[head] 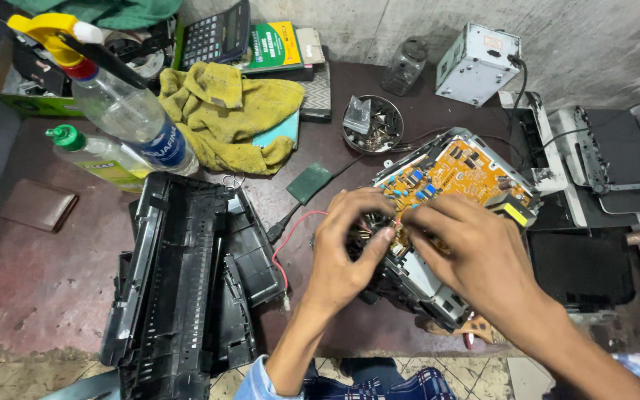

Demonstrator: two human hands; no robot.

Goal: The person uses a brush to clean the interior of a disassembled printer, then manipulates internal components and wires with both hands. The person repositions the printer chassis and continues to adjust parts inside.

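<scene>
Both hands are closed in a pinch over the front corner of a stripped metal chassis. The left hand curls its fingers inward, thumb tip pressed toward the fingertips over a dark cluster of parts at the chassis edge; what exactly sits between them cannot be made out. The right hand lies across the chassis from the other side, fingers bent down and meeting the left fingertips; its grasp is hidden beneath the knuckles.

The chassis rests tilted on the dark red worktop, right of centre, and carries an orange circuit board on its upper face, with blue components and a yellow-labelled block at the right corner. A thin red wire loops from under the left hand down across the worktop.

Just left of the hands lies a black plastic printer housing, opened out with its ribbed inner side up. Above it, a crumpled yellow cloth lies beside two clear plastic bottles: one with a yellow spray head, one with a green cap. A small green pad lies between the cloth and the chassis. A round dish of screws and small metal parts stands behind the board, with a grey metal box further back near the wall. A calculator and a green book lie at the rear. A brown wallet rests at the far left edge.
</scene>
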